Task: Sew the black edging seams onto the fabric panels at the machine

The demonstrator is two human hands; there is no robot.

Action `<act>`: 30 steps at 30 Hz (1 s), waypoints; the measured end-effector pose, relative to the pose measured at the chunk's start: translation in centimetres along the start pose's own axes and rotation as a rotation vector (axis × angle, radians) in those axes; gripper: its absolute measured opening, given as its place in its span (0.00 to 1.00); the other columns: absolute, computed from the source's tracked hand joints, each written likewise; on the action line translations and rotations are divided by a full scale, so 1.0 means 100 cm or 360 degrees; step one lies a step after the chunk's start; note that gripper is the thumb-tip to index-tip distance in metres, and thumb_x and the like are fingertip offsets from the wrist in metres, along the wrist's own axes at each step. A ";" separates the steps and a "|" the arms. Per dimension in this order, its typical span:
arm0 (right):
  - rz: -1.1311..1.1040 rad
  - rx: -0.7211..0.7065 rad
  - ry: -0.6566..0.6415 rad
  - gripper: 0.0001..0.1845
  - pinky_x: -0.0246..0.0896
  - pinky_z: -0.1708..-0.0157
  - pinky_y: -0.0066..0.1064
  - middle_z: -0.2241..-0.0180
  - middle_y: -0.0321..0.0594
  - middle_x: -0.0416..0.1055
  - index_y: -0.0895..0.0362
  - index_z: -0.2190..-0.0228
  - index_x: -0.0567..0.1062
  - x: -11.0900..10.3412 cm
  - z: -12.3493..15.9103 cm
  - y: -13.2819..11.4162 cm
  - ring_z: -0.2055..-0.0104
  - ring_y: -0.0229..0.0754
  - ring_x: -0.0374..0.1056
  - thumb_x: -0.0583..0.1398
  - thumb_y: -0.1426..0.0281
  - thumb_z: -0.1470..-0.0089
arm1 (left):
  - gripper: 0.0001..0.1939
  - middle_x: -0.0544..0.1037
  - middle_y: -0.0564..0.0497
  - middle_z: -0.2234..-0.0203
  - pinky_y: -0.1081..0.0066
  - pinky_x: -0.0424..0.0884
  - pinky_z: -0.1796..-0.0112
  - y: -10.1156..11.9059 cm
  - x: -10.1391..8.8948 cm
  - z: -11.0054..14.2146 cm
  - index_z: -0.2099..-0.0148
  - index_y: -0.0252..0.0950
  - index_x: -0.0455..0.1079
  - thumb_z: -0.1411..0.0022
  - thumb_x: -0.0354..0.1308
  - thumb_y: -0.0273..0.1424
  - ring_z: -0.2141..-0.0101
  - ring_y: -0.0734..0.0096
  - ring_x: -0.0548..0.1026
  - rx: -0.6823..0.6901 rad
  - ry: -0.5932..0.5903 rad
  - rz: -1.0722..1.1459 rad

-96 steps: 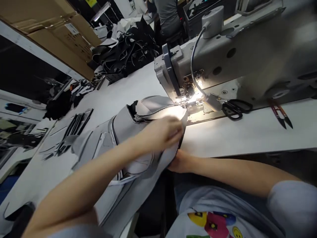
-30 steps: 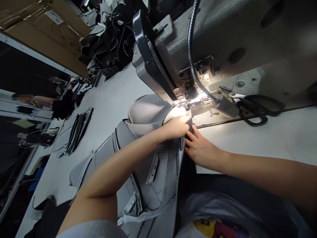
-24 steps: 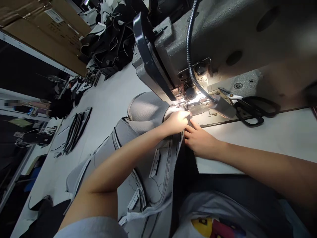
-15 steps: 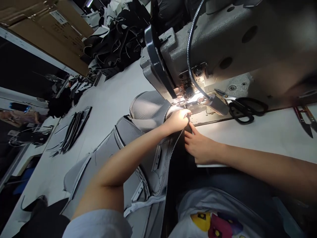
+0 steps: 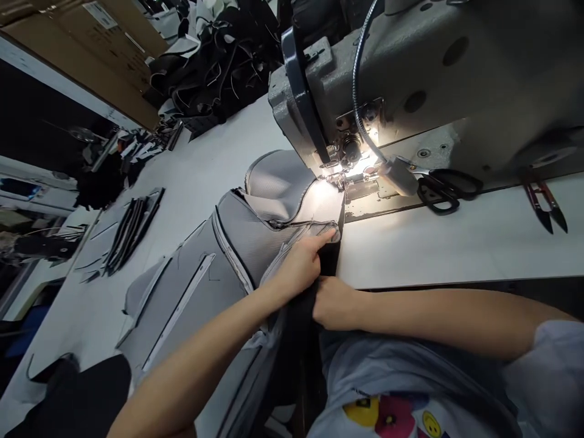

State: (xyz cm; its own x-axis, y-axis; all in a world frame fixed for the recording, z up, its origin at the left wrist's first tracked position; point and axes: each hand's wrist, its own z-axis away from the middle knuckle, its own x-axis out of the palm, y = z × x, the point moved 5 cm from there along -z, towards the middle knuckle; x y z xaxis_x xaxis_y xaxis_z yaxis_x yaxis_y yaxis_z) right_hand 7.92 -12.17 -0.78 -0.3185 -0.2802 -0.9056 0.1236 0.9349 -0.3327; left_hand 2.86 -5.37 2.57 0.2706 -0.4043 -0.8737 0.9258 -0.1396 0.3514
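Grey bag panel [image 5: 255, 243], both hands, scissors [image 5: 444, 188] nr machine [image 5: 410, 67]

Nothing here gives you legible text. At your ten o'clock, the cardboard box [image 5: 91, 42] carries a white label [image 5: 97, 7] and some dark printed lines along its side, but the print is too small and blurred to read. At your six o'clock, your T-shirt print [image 5: 396, 417] shows only coloured shapes and a yellow smiley face, with no letters. The grey sewing machine [image 5: 410, 79] at your one o'clock shows no readable brand or number.
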 end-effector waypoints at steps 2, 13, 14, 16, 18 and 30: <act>0.0032 -0.0016 0.0060 0.06 0.69 0.62 0.36 0.72 0.38 0.75 0.57 0.68 0.77 -0.009 0.021 0.001 0.68 0.42 0.71 0.59 0.73 0.42 | 0.39 0.77 0.43 0.52 0.62 0.71 0.47 -0.003 0.006 -0.008 0.31 0.36 0.58 0.44 0.42 0.13 0.51 0.62 0.76 -0.0066 0.0000 -0.0241; 0.0668 0.0290 0.0336 0.15 0.64 0.46 0.53 0.49 0.58 0.74 0.64 0.54 0.78 -0.021 0.053 0.030 0.45 0.62 0.70 0.60 0.71 0.41 | 0.42 0.68 0.39 0.49 0.64 0.71 0.49 -0.006 0.009 0.002 0.28 0.31 0.43 0.43 0.52 0.22 0.49 0.58 0.71 -0.0211 0.0125 -0.0292; 0.0693 0.0263 0.0350 0.15 0.67 0.49 0.51 0.51 0.60 0.74 0.65 0.54 0.78 -0.021 0.050 0.028 0.48 0.61 0.72 0.58 0.73 0.41 | 0.40 0.70 0.40 0.50 0.64 0.70 0.48 -0.011 0.006 -0.001 0.28 0.32 0.47 0.42 0.50 0.19 0.49 0.59 0.71 -0.0214 0.0104 -0.0347; 0.0704 0.0183 0.0364 0.15 0.70 0.54 0.47 0.55 0.63 0.76 0.67 0.56 0.78 -0.022 0.047 0.023 0.53 0.59 0.75 0.56 0.74 0.40 | 0.34 0.72 0.42 0.54 0.63 0.70 0.49 -0.017 -0.003 -0.004 0.32 0.36 0.58 0.40 0.45 0.17 0.50 0.59 0.70 -0.0197 0.0136 -0.0535; 0.0657 0.0122 0.0399 0.13 0.70 0.54 0.45 0.57 0.61 0.77 0.65 0.58 0.79 -0.024 0.050 0.023 0.53 0.57 0.75 0.56 0.75 0.41 | 0.31 0.73 0.44 0.59 0.64 0.71 0.51 -0.019 -0.008 -0.004 0.35 0.40 0.64 0.37 0.43 0.17 0.52 0.58 0.70 -0.0167 0.0178 -0.0724; 0.0690 0.0238 0.0474 0.17 0.68 0.50 0.51 0.52 0.62 0.74 0.62 0.51 0.77 -0.023 0.060 0.035 0.49 0.58 0.73 0.55 0.75 0.39 | 0.22 0.77 0.44 0.60 0.67 0.73 0.58 -0.012 0.003 -0.018 0.41 0.38 0.70 0.37 0.55 0.25 0.56 0.58 0.76 -0.0151 0.0167 -0.0604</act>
State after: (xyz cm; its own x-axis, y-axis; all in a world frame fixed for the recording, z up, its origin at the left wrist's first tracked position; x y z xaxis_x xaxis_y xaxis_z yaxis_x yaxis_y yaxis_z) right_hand 14.68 -9.51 -1.46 -0.4582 0.2182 -0.8617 0.4282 0.9037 0.0011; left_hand 2.30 -3.67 1.24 -0.0744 -0.2448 -0.9667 0.9840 -0.1754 -0.0313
